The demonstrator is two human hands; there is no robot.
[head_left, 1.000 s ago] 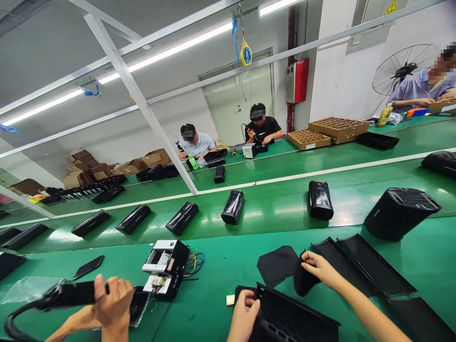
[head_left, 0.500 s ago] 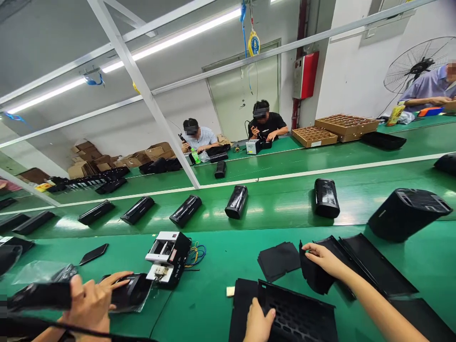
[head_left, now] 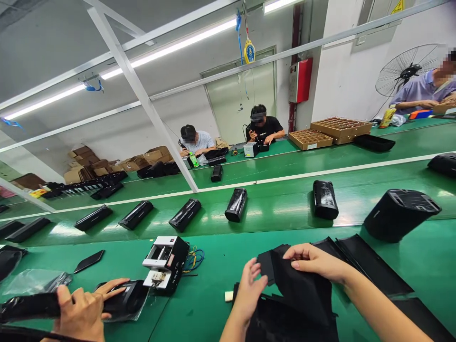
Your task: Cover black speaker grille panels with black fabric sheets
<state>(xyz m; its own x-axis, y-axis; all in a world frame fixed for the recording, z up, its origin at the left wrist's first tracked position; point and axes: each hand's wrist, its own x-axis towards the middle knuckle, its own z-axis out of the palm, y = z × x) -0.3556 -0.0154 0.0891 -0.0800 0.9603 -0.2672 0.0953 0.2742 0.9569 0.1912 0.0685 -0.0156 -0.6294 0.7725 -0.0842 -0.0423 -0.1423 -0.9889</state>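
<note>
Black sheet (head_left: 302, 287) hangs from my right hand (head_left: 318, 261), pinched between thumb and fingers, over a black panel (head_left: 285, 323) on the green table (head_left: 204, 299); my left hand (head_left: 249, 287), loosely open, is beside it, whether touching I cannot tell.

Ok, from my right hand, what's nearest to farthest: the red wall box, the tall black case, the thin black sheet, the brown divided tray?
From your right hand in the head view:
1. Thin black sheet: pinched in its fingers.
2. Tall black case: beyond, to the right.
3. Brown divided tray: across the belt.
4. Red wall box: behind the tray.
</note>
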